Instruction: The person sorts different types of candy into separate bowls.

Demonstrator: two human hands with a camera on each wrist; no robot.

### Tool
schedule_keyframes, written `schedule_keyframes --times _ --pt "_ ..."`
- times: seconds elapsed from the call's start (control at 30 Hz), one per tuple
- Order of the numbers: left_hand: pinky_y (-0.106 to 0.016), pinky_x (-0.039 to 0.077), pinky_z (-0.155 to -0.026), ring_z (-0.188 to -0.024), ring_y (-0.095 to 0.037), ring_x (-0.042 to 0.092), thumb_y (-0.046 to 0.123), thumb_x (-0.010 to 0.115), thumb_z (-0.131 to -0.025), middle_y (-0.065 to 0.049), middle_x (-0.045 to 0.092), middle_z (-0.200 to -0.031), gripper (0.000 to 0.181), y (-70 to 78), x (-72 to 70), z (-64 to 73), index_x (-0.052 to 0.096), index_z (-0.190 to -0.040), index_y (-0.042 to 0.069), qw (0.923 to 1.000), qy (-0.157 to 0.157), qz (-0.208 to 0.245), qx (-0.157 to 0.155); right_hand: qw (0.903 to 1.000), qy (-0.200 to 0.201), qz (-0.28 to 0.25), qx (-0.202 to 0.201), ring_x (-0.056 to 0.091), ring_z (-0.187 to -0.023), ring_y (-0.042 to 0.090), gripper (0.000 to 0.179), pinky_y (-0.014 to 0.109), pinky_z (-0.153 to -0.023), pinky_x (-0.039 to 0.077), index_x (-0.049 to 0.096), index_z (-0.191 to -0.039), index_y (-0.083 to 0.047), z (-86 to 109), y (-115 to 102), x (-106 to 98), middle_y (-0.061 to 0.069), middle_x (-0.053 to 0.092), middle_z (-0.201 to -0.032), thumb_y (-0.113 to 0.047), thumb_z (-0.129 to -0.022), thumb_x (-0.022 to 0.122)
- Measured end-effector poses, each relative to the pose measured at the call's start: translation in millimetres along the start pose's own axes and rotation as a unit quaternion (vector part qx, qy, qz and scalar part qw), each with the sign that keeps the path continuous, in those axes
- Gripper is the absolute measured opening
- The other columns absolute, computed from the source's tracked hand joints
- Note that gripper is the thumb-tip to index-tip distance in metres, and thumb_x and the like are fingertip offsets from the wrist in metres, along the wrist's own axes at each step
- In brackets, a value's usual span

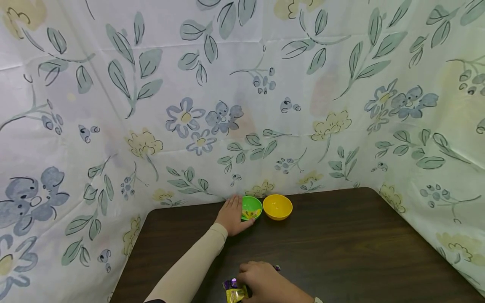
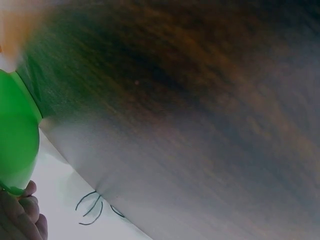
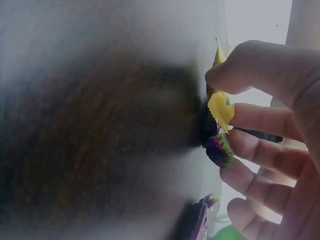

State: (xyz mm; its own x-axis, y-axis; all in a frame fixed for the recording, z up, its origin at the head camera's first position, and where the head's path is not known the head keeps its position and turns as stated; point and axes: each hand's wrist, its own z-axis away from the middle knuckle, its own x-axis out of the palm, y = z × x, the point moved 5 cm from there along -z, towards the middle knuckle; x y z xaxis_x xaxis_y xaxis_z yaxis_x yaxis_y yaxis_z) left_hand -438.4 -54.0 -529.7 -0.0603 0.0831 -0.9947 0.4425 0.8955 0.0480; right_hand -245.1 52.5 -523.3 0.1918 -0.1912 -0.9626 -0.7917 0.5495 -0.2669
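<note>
My left hand (image 1: pixel 232 216) holds the green bowl (image 1: pixel 259 207) at the table's back edge, thumb on its near side and fingers on its far left side. Yellow-wrapped candies (image 1: pixel 250 214) lie inside it. In the left wrist view, fingers (image 2: pixel 22 215) touch the bowl's rim. Near the front of the table, my right hand (image 1: pixel 261 282) reaches down, its thumb and index finger pinching a yellow-wrapped candy (image 3: pixel 221 107). A purple-wrapped candy (image 3: pixel 219 151) is by its other fingertips. Another purple-wrapped candy (image 3: pixel 201 222) lies farther off.
A yellow bowl (image 1: pixel 278 208) stands just right of the green one. The dark wooden table (image 1: pixel 341 248) is bordered at the back and sides by a floral cloth (image 1: pixel 212 168).
</note>
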Motion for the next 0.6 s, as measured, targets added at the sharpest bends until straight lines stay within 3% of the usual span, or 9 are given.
schedule_keyframes --times 0.27,0.6 --pt "-0.047 0.022 -0.134 -0.164 -0.032 0.026 0.082 0.036 -0.098 -0.019 0.031 -0.173 0.108 0.5 -2.2 2.6 0.028 -0.167 -0.001 1.0 -0.006 -0.003 -0.002 0.9999 0.005 -0.015 0.006 0.054 -0.083 -0.006 0.032 0.017 -0.072 0.051 0.078 -0.114 -0.025 2.9 -0.5 -5.6 -0.018 0.065 -0.101 -0.047 -0.091 0.081" --pt "-0.047 0.022 -0.134 -0.164 -0.032 0.026 0.081 0.037 -0.098 -0.02 0.031 -0.173 0.107 3.7 -5.8 4.2 0.028 -0.166 -0.002 1.0 -0.006 -0.005 -0.004 0.997 0.064 -0.042 0.014 0.047 -0.075 -0.009 0.013 0.012 -0.062 0.042 0.075 -0.1 -0.031 13.8 9.4 -13.6 -0.02 0.06 -0.094 -0.039 -0.091 0.078"
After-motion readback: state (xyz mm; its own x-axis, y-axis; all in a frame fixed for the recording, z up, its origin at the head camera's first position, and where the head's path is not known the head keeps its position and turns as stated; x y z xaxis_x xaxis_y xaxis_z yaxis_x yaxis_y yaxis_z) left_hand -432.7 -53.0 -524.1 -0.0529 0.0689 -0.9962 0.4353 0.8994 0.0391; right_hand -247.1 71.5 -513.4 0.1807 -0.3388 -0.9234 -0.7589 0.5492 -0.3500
